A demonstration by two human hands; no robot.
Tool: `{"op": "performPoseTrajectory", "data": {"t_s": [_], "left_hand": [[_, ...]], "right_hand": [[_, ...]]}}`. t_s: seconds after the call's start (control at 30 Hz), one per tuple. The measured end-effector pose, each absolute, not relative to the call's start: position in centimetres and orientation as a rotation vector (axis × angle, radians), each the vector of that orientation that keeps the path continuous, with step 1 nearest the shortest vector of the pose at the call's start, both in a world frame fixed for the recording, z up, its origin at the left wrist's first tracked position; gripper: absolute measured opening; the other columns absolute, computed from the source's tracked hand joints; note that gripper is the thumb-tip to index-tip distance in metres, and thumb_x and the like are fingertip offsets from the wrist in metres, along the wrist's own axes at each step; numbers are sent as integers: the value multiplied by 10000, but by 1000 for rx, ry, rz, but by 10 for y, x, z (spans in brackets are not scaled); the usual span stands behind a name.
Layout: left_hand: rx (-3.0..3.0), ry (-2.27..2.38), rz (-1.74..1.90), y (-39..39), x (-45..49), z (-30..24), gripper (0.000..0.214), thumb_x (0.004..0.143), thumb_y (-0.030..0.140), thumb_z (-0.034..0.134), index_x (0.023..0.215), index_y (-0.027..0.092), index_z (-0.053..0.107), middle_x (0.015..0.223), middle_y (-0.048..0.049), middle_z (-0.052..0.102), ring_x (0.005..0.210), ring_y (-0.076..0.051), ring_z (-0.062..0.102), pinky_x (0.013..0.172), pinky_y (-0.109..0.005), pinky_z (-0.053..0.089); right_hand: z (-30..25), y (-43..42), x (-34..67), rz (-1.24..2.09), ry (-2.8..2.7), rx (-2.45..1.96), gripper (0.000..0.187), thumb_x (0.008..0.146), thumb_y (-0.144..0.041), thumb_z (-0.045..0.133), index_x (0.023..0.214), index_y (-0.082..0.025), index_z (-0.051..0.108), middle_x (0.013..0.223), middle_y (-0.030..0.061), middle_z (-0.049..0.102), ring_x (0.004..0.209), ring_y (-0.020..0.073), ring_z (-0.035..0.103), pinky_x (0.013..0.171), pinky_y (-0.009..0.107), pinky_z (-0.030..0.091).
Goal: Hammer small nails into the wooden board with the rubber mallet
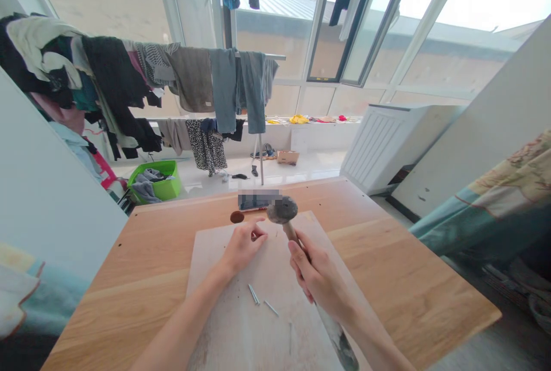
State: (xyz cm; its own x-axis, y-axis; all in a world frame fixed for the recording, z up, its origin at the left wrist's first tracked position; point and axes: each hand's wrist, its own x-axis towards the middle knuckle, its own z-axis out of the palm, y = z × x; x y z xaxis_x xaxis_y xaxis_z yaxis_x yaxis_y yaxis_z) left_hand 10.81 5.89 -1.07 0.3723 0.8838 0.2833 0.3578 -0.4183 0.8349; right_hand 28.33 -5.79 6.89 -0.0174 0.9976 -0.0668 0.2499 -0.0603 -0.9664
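My right hand point(316, 267) is wrapped around the handle of a hammer point(283, 210) with a thick, rounded dark grey head. The head is raised over the far part of a pale board point(232, 325), and the handle runs back under my forearm. My left hand point(246, 246) rests near the board's far left side, thumb and index finger apart, the other fingers curled. A thin nail point(276, 234) seems to stand upright just right of its fingertips, apart from them. Several loose silver nails point(271, 308) lie on the board between my forearms.
Beneath the board is a wooden table point(387, 267). A dark, partly blurred flat object point(253, 201) and a brown round disc point(237, 217) lie beyond the board. Past the table are a clothes rack point(275, 57), a green basket point(170, 187) and a white cabinet point(374, 141).
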Motion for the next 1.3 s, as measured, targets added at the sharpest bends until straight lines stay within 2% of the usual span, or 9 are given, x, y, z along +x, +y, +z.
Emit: {"op": "performPoseTrajectory", "data": {"t_s": [0.1,0.27,0.37,0.53,0.63,0.73,0.83,1.03,1.3], "left_hand": [[1983,1064,981,60,108,-10,307,825,87,653,1111,185,708,790,2,778,705,-161,701,726,-266,543],[1974,1046,962,60,107,-12,397,844,124,643,1234,195,658,840,-3,786,723,-164,688,747,-283,547],[1965,1040,951,60,108,-14,376,859,176,638,1234,191,624,891,-16,767,737,-163,672,762,-300,545],[2100,1124,896,49,101,7,200,812,239,660,991,198,579,931,-18,627,768,-169,596,729,-304,503],[2335,942,491,28,94,34,129,782,186,627,897,219,578,915,6,596,807,-177,579,728,-297,453],[2377,778,-7,7,93,52,190,698,207,714,853,223,606,903,14,601,777,-180,570,647,-279,411],[2356,784,-155,-5,99,52,182,639,179,740,741,210,592,894,4,607,736,-174,557,591,-271,382],[2402,708,-26,-2,105,52,140,642,71,646,664,196,585,912,-19,683,792,-185,605,669,-271,428],[2249,1094,492,48,70,33,205,855,148,543,978,191,702,778,-4,684,709,-172,630,685,-269,459]], "right_hand": [[46,-53,280,1214,-1382,-1469,321,1013,-466,475,1136,-197,601,547,-131,437,305,54,370,246,131,328],[42,-54,284,1229,-1334,-1486,307,1021,-487,454,1140,-229,571,580,-129,433,325,46,375,263,116,325],[51,-70,291,1244,-1301,-1504,317,1022,-524,439,1091,-233,544,601,-126,436,336,38,367,274,112,322],[40,-103,305,1355,-1275,-1619,375,985,-574,480,1079,-217,545,614,-116,443,331,35,349,265,120,309],[21,-114,311,1390,-1204,-1679,459,964,-607,494,1165,-199,555,616,-111,445,346,41,348,276,126,298],[10,-115,314,1400,-1128,-1668,497,963,-604,508,1250,-201,555,620,-105,457,357,50,353,286,135,293],[9,-114,314,1392,-1103,-1682,507,961,-593,523,1299,-215,550,628,-101,471,363,57,373,287,136,298],[10,-112,311,1382,-1092,-1693,517,947,-594,528,1279,-199,556,623,-101,476,356,56,377,281,134,301],[13,-112,308,1378,-1087,-1705,522,945,-575,510,1288,-183,542,619,-106,462,345,54,364,268,135,296]]}}
